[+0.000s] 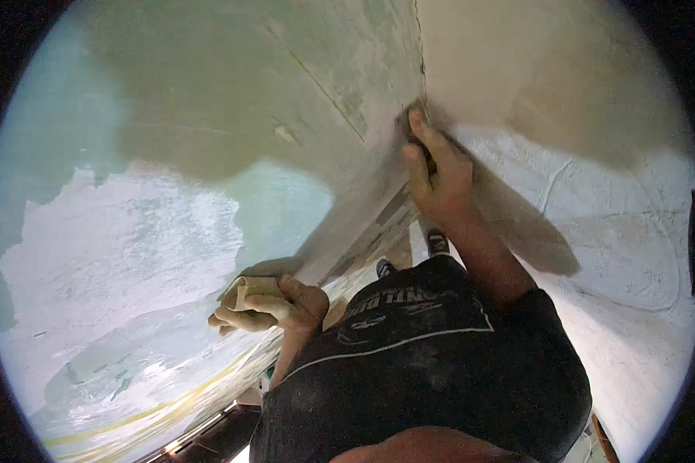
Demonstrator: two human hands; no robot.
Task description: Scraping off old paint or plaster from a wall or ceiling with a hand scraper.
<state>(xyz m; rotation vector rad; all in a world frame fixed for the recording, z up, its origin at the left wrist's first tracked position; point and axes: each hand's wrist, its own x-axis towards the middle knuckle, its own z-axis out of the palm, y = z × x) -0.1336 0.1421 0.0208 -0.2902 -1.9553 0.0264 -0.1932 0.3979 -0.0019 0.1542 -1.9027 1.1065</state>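
Observation:
My right hand (446,181) is raised into the corner where two plastered walls meet. Its fingers are curled and press at the corner seam (422,58). Something dark shows between the fingers and the wall, but whether it is a thing or shadow I cannot tell. Lower down on the left, my left hand (282,309) is closed around a cream-coloured folded strip (243,292), bent into a loop like paper or tape. That hand stays beside the left wall, away from the seam.
The left wall (170,116) is greenish with a rough white patch (131,239) and scratches. The right wall (610,224) has white, uneven plaster with raised lines. Below my dark shirt (440,370) hem, my shoes (438,243) show near the corner's foot.

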